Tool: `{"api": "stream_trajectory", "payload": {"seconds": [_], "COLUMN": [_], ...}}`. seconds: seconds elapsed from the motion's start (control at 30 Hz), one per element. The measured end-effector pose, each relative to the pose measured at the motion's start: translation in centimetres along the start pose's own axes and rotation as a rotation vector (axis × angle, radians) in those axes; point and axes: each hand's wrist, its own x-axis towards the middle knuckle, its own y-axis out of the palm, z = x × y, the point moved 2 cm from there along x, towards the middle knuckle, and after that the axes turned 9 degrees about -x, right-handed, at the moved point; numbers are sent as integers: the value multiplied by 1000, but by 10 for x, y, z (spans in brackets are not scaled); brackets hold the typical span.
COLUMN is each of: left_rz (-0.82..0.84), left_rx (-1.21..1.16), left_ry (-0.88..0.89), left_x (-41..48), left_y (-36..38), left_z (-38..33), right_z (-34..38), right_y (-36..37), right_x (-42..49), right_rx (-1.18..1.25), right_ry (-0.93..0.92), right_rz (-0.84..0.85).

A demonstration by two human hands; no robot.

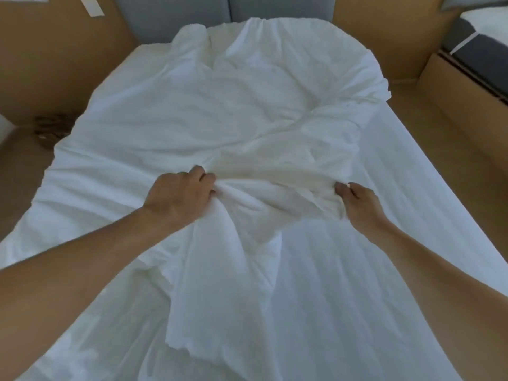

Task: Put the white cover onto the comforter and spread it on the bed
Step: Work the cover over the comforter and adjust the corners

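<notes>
A crumpled white cover (170, 114) lies across the bed (412, 215), reaching from the headboard end down to the near edge. A slightly creamier fabric, seemingly the comforter (277, 163), shows bunched in the middle. My left hand (181, 196) is closed on a gathered fold of the white fabric at the centre. My right hand (357, 199) pinches the fabric's edge a little to the right. Both arms reach forward over the bed. Which layer each hand grips is hard to tell.
A grey padded headboard (228, 12) stands at the far end against a tan wall. A second bed with a dark base (472, 42) is at the far right. A brownish heap (52, 127) lies on the floor at the left.
</notes>
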Motion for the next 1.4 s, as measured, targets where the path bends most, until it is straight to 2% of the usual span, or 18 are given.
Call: {"api": "stream_trajectory", "payload": {"seconds": [0.07, 0.13, 0.2, 0.33, 0.43, 0.5, 0.6, 0.67, 0.73, 0.83, 0.9, 0.97, 1.0, 1.07, 1.13, 1.23, 1.3, 1.4], "left_rz": [154, 209, 196, 193, 149, 103, 21, 5, 25, -24, 7, 62, 47, -141, -306, -18, 63, 53], "left_rx": [60, 113, 132, 94, 28, -84, -304, -402, -598, -830, -808, -795, -805, -765, -594, -314, -111, -23], "left_ry": [-146, -154, -104, 32, -17, -38, 94, 155, 96, 96, 169, 272, 301, 322, 270, 132, 129, 117], "left_x": [10, 11, 1, -24, -25, -30, -46, -52, -54, -63, -71, -75, -75, -68, -54, -26, -14, 3], "left_y": [5, 9, 15, 26, 42, 54, 63, 66, 62, 55, 55, 54, 51, 44, 36, 38, 46, 56], "left_z": [24, 31, 33, 19, 13, 15, 17, 16, 16, 19, 17, 9, 6, 2, 0, -1, -2, 0], "right_z": [34, 62, 65, 23, 2, 4, 18, 32, 41, 30, 7, -20, -29, -34, -24, 3, 24, 44], "right_y": [8, 24, 42, 43, 31, 33, 55, 72, 87, 92, 87, 77, 70, 51, 40, 39, 45, 64], "right_x": [-14, -28, -36, -35, -39, -53, -73, -88, -104, -135, -146, -140, -132, -118, -110, -119, -125, -124], "right_rx": [-9, -292, -577, -337, -122, -31, -66, 115, 298, 64, -416, -719, -657, -291, -97, 13, 101, -311], "right_ry": [-81, -185, -198, -49, 189, 191, -54, -120, -161, -232, -228, -138, -58, 135, 144, 0, -60, -233], "right_rz": [99, 156, 60, -413, -565, -530, -397, -252, -86, 157, 336, 300, 160, -180, -317, -331, -373, -205]}}
